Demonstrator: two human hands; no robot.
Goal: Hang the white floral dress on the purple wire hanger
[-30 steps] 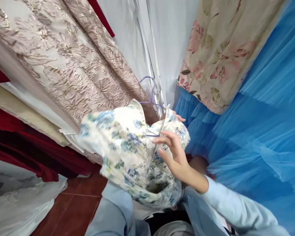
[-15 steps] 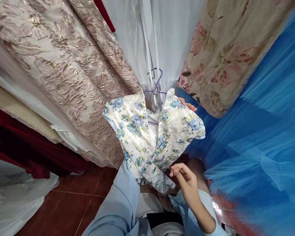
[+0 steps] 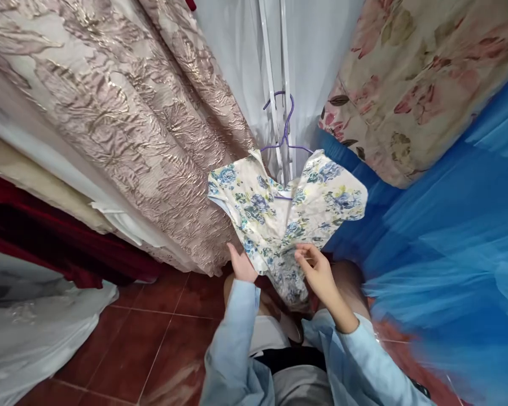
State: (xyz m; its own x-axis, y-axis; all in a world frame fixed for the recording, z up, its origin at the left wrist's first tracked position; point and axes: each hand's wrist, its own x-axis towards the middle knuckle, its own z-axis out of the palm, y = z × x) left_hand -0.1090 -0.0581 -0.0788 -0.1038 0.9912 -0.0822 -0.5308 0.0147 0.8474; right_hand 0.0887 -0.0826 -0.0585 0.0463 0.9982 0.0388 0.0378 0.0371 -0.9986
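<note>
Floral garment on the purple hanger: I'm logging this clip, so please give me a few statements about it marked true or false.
1. The floral garment hangs on a purple hanger. True.
2. The left hand touches its lower edge. True.
3. The right hand grips the hanger's hook. False: it is at the garment's lower part.
4. Blue tulle lies to the left. False: it is on the right.
5. The floor is green carpet. False: red-brown tiles.

Pale blue long sleeves (image 3: 237, 327), bare hands (image 3: 241, 265), grey trousers (image 3: 298, 389).
</note>
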